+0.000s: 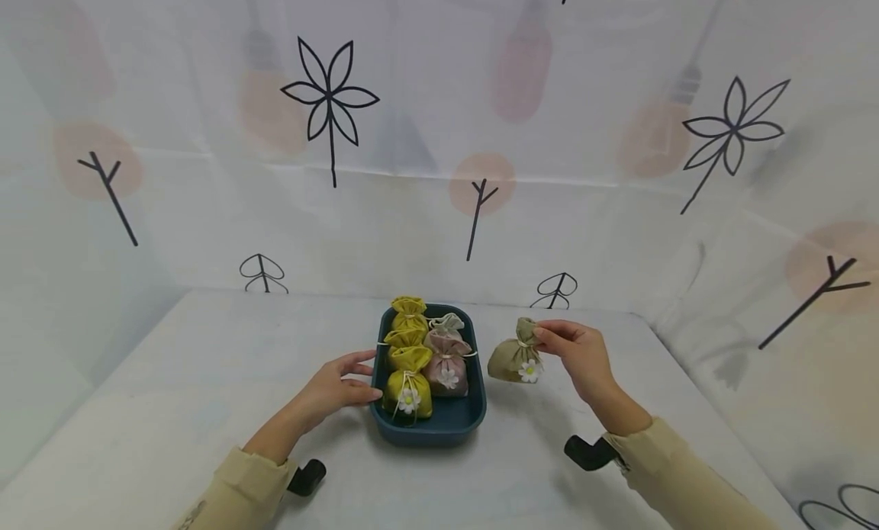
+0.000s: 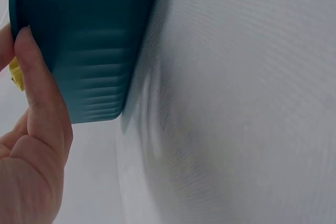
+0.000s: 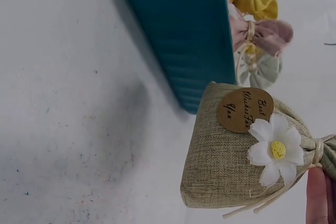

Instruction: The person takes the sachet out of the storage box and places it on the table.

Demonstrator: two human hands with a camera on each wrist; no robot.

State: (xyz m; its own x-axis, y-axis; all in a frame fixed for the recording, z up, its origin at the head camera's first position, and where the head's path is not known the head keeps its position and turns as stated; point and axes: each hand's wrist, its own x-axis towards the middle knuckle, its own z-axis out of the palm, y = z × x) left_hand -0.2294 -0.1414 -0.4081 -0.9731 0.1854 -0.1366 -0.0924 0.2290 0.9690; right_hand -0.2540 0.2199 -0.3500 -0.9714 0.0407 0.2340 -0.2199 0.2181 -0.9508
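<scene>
My right hand (image 1: 575,353) pinches the gathered neck of an olive-beige cloth drawstring pouch (image 1: 511,360), held up just right of the dark teal plastic basket (image 1: 433,437). A white fabric flower (image 3: 276,150) and a round brown tag (image 3: 244,110) with handwriting-style print hang on this pouch. At the basket's left side, my left hand (image 1: 336,387) touches the rim with fairly straight, spread fingers. Inside the basket, several yellow pouches (image 1: 420,396) line the left side. A pink pouch (image 1: 448,362) and a pale grey-green pouch (image 1: 446,322) stand on the right, the latter partly hidden.
The basket stands on a white cloth-covered table (image 1: 206,393). A white hanging sheet (image 1: 412,225) with printed flowers and branches rises behind the table. Black wrist devices (image 1: 307,477) stick out from both beige sleeves.
</scene>
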